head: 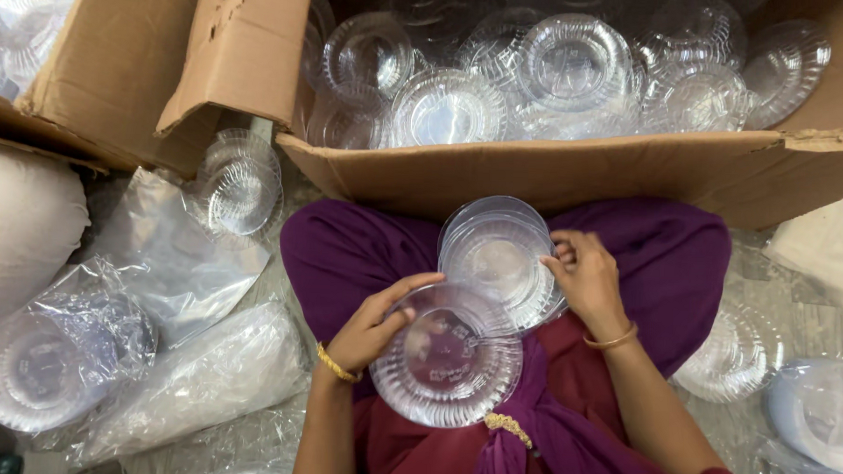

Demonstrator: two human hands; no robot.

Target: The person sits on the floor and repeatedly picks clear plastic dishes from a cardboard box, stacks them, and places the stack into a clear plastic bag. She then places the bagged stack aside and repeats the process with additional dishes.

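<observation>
Head view: left hand (373, 327) closes its grip on the rim of a clear ribbed plastic bowl (447, 367) over the lap. Just above it, right hand (585, 275) pinches a stack of clear plastic lids (497, 258), touching the bowl, near the cardboard box (573, 172).

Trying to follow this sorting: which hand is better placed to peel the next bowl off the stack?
Probably the right hand: its fingertips already pinch the rim of the upper stack of clear bowls, while the left hand is occupied gripping the lower bowl.
</observation>
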